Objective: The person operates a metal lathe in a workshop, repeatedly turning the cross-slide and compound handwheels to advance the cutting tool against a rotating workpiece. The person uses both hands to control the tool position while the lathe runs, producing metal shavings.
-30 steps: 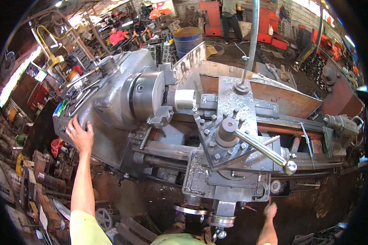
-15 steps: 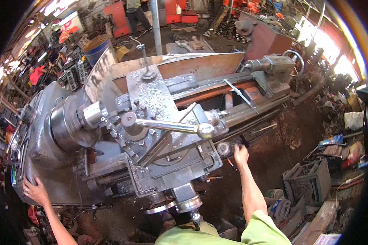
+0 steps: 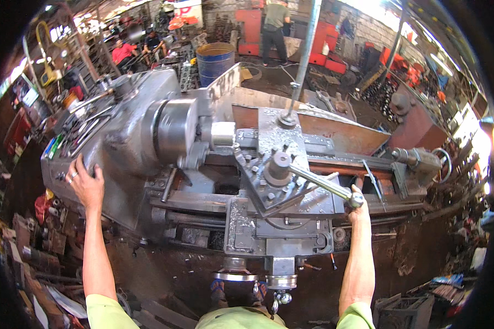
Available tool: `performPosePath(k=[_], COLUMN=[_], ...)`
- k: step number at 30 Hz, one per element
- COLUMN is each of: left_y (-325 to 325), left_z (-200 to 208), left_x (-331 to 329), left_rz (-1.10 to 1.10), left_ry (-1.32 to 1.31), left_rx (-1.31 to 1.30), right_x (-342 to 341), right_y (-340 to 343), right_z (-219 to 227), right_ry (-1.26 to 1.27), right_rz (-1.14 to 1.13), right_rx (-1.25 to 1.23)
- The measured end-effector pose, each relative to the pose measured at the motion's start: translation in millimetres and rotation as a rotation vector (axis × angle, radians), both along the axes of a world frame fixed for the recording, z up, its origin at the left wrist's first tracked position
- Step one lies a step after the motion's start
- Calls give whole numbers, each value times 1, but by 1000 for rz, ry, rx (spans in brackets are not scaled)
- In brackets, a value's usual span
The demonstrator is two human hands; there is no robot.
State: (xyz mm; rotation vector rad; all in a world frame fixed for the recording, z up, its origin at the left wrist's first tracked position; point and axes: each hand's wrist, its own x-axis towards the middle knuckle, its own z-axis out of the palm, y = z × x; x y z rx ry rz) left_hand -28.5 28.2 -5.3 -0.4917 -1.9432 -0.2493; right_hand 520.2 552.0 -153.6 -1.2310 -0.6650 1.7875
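A metal lathe fills the middle of the view. My left hand rests with fingers spread on the front corner of its grey headstock. At the ball end of the long tool post lever, my right hand is closed about the knob; some of its fingers are hidden behind it. The lever comes out of the square tool post. To its left, the chuck holds a shiny round metal workpiece. Metal chips lie scattered over the cross slide.
Hand tools lie on top of the headstock. The tailstock with its handwheel stands at the right end of the bed. Below the carriage are a handwheel and my feet. A blue drum and a standing person are behind.
My right hand has risen from beside the bed's front to the lever's ball end. The view has swung left, and my left hand stays on the headstock.
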Motion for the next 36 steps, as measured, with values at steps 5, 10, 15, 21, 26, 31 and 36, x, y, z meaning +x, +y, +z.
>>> performPosePath(k=[5, 10, 15, 21, 26, 31, 36], left_y=[2, 3, 4, 4, 5, 7, 7], left_z=[3, 6, 7, 7, 9, 11, 13], left_x=[5, 12, 13, 15, 17, 20, 23], left_rz=[-24, -25, -28, -24, -30, -37, -52], left_ry=[-79, -142, -132, -115, -126, -104, -131], left_rx=[49, 83, 80, 67, 78, 76, 98], right_x=[2, 10, 6, 9, 20, 37, 32], right_y=[32, 46, 46, 35, 44, 62, 59], right_z=[-22, -32, -40, -33, -60, -84, -76], right_ry=[76, -220, -17, 54, 170, 103, 122], right_rz=[-37, 26, -162, -84, 62, 29, 81], right_rx=[-51, -147, -61, -30, 98, 67, 66])
